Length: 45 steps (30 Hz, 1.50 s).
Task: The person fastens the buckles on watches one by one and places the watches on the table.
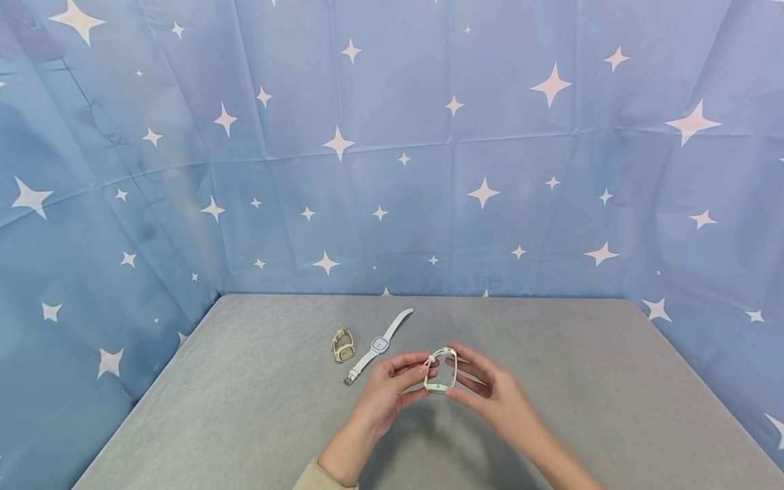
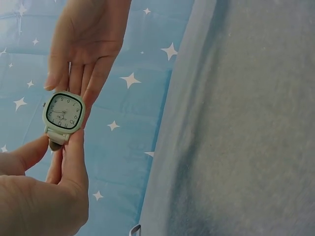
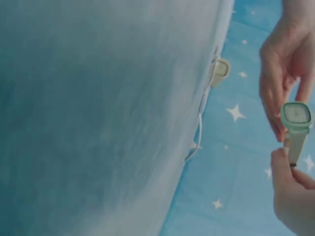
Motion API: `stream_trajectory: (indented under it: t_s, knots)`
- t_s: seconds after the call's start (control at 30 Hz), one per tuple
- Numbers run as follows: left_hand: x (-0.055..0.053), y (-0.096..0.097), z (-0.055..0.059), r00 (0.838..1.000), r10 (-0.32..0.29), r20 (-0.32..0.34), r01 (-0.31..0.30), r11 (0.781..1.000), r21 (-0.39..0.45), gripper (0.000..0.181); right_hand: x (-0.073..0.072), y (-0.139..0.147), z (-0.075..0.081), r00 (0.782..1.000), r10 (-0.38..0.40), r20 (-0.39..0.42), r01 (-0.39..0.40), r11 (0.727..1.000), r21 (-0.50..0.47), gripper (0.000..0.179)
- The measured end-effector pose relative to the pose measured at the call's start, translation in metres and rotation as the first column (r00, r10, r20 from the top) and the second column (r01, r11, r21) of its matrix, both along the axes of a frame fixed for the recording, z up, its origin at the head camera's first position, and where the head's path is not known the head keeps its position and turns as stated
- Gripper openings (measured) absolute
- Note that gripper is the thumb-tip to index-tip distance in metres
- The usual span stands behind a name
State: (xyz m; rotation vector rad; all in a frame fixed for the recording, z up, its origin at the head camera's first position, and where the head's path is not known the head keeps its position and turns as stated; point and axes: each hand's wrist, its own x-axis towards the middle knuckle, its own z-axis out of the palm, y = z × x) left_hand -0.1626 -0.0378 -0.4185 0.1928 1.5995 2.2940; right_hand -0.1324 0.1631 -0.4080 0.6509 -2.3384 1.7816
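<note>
A pale green wristwatch (image 1: 437, 387) with its strap closed in a loop is held up over the table between both hands. My left hand (image 1: 390, 388) pinches the strap on the left side with thumb and fingers. From the right, my right hand (image 1: 490, 388) grips the loop, thumb low by the case and forefinger at the top. The watch's squarish dial (image 2: 64, 111) has a dark rim and faces away from the head camera. In the right wrist view, the right thumb and finger pinch the strap (image 3: 295, 146) below the case.
On the grey table (image 1: 257, 408), left of the hands, lies a white watch (image 1: 380, 345) stretched out flat. Beside it sits a beige watch (image 1: 346, 352) with its strap looped. A blue cloth with white stars (image 1: 392, 184) hangs behind and along the sides.
</note>
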Motion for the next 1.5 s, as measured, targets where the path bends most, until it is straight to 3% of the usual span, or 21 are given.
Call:
stream_trajectory:
  t_s: [0.13, 0.23, 0.4, 0.53, 1.1, 1.5]
  knots:
    - [0.000, 0.001, 0.000, 1.000, 0.016, -0.002, -0.016, 1.000, 0.001, 0.037, 0.001, 0.000, 0.004, 0.982, 0.037, 0.188, -0.016, 0.994, -0.110, 0.057]
    - [0.000, 0.002, 0.001, 1.000, 0.028, 0.000, -0.028, 1.000, -0.003, 0.037, 0.001, 0.002, 0.006, 0.950, 0.078, 0.302, -0.026, 0.985, -0.170, 0.057]
    - [0.000, 0.003, 0.000, 0.999, 0.049, -0.001, -0.049, 0.999, -0.015, 0.036, 0.000, 0.003, 0.009, 0.896, 0.119, 0.427, -0.018, 0.973, -0.232, 0.062]
    - [0.000, 0.004, -0.002, 0.998, 0.057, -0.008, -0.057, 0.998, -0.023, 0.036, -0.001, 0.004, 0.009, 0.872, 0.112, 0.476, 0.014, 0.967, -0.254, 0.065]
    - [0.000, 0.007, -0.001, 0.999, 0.048, 0.002, -0.048, 0.999, 0.000, 0.037, -0.010, 0.008, 0.010, 0.860, 0.089, 0.502, 0.070, 0.954, -0.290, 0.065]
    - [0.001, 0.005, -0.004, 0.999, 0.038, -0.004, -0.038, 0.999, 0.013, 0.039, -0.027, 0.023, 0.013, 0.888, 0.033, 0.458, 0.109, 0.954, -0.280, 0.062]
